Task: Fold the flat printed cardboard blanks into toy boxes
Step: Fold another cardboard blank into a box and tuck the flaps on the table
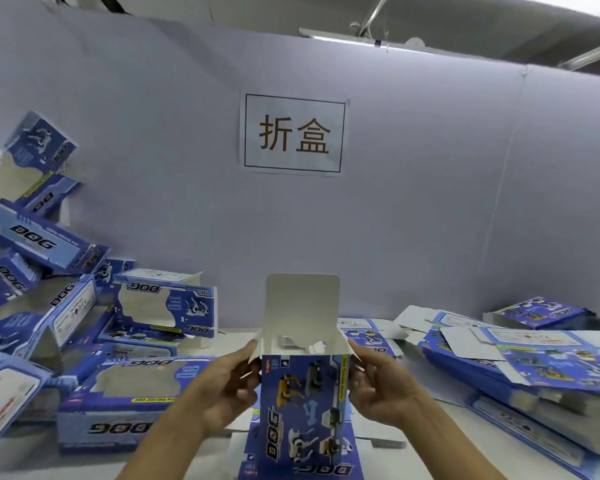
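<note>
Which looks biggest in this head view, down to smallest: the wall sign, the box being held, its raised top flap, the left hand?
1. Box being held, though it is nearest the camera.
2. Wall sign.
3. Raised top flap and left hand look alike; I won't rank them.

Blue printed box (303,407) (white inside); wall (430,202) seemingly grey.

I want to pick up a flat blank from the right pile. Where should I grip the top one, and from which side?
Probably pinch the white flap of the top flat blank between thumb and fingers, coming from the left: it lies unprinted and exposed on the pile, facing the right hand.
</note>
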